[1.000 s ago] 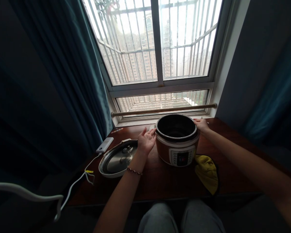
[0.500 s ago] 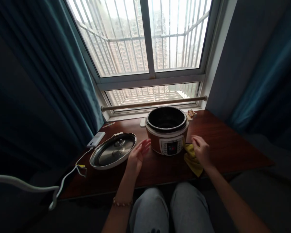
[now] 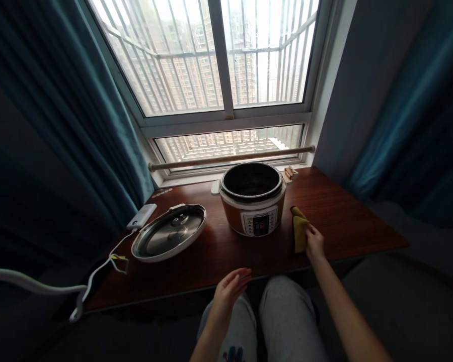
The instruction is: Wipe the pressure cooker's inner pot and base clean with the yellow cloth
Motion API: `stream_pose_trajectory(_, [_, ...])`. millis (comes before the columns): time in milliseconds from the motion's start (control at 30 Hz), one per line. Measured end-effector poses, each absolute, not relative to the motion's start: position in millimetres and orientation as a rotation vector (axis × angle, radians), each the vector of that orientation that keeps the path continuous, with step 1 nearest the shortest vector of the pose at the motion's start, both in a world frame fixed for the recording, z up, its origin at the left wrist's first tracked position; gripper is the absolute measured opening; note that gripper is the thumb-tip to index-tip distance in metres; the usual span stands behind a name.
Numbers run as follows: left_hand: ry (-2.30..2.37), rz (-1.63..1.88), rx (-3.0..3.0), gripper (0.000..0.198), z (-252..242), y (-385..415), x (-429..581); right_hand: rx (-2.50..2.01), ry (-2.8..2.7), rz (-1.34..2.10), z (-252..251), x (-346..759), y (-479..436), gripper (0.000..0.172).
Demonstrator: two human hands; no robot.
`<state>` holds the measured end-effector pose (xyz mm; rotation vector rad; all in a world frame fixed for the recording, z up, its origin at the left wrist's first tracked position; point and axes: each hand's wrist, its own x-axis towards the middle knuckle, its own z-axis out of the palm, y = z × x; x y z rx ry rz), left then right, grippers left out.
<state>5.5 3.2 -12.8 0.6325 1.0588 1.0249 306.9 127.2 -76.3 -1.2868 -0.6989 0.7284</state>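
Presently, the fingers of the right hand (image 3: 314, 243) are pinched on the edge of a yellow cloth (image 3: 299, 234), which hangs just to the right of the cooker (image 3: 232, 213) and does not touch it. The fingers of the left hand (image 3: 229, 290) are straight and close together, holding nothing; this hand is nearer to the person than the cooker.

As for progress, the lid (image 3: 169, 232) is already off and lies to the left of the cooker, its shiny inside upward. The cloth is taken up, but it is not laid on any part of the cooker, so I judge that the wiping (if it is wiping) remains, and the lid remains unfitted.

Some things are difficult to see. The bottom of the inner pot (image 3: 252, 180) is lost in darkness, the panel's small signs are unreadable, and I cannot tell whether the cloth's lower edge rests on the table (image 3: 347, 221).
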Motion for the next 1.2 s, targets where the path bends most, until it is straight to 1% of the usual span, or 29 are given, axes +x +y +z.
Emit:
stream_pose_trajectory(67, [1.087,1.031,0.704,0.042,-14.7,4.3,7.1,-1.198,-0.595,0.774,-75.2,311.0,123.1,0.035])
stream_pose_trajectory(200, [1.146,1.019,1.024,0.036,-17.9,7.7,22.9,-1.129,-0.460,0.928,-87.1,299.8,99.3,0.022])
stream_pose_trajectory(333, [1.249,0.959,1.434,0.030,-16.6,9.0,42.7,-1.203,-0.347,0.976,-105.0,282.9,72.0,0.027])
stream_pose_trajectory(500, [1.228,0.943,1.684,0.028,-18.7,22.3,76.5,-1.408,-0.373,0.824,-104.1,304.7,66.7,0.036])
stream_pose_trajectory(567, [1.207,0.958,1.698,0.034,-21.5,37.2,97.6,-1.545,-0.422,0.709,-99.3,325.8,71.6,0.043])
stream_pose_trajectory(667, [1.248,0.929,1.692,0.055,-25.2,65.5,132.0,-1.770,-0.530,0.551,-95.6,355.1,78.4,0.052])
stream_pose_trajectory(700, [1.282,0.874,1.710,0.061,-26.0,74.5,142.1,-1.833,-0.584,0.524,-95.8,362.0,79.7,0.052])
stream_pose_trajectory(733, [1.330,0.803,1.752,0.062,-26.6,82.3,150.6,-1.885,-0.648,0.509,-96.5,367.3,80.4,0.048])
stream_pose_trajectory(767, [1.378,0.727,1.801,0.059,-27.3,88.6,157.0,-1.927,-0.717,0.499,-97.3,371.4,80.7,0.042])
stream_pose_trajectory(833, [1.470,0.598,1.887,0.043,-28.8,95.8,162.7,-1.988,-0.859,0.470,-98.3,378.2,80.1,0.031])
stream_pose_trajectory(900, [1.546,0.522,1.915,0.029,-30.9,96.3,159.5,-2.038,-0.979,0.414,-96.8,386.8,78.6,0.026])
stream_pose_trajectory(967, [1.622,0.472,1.905,0.027,-33.1,92.6,150.1,-2.095,-1.069,0.332,-92.9,398.8,76.8,0.027])
stream_pose_trajectory(1100, [1.741,0.395,1.880,0.029,-37.2,82.3,129.3,-2.240,-1.198,0.160,-86.7,421.9,73.9,0.027])
stream_pose_trajectory(1200, [1.770,0.358,1.864,0.030,-39.9,76.5,123.4,-2.344,-1.280,0.120,-88.1,426.1,73.3,0.028])
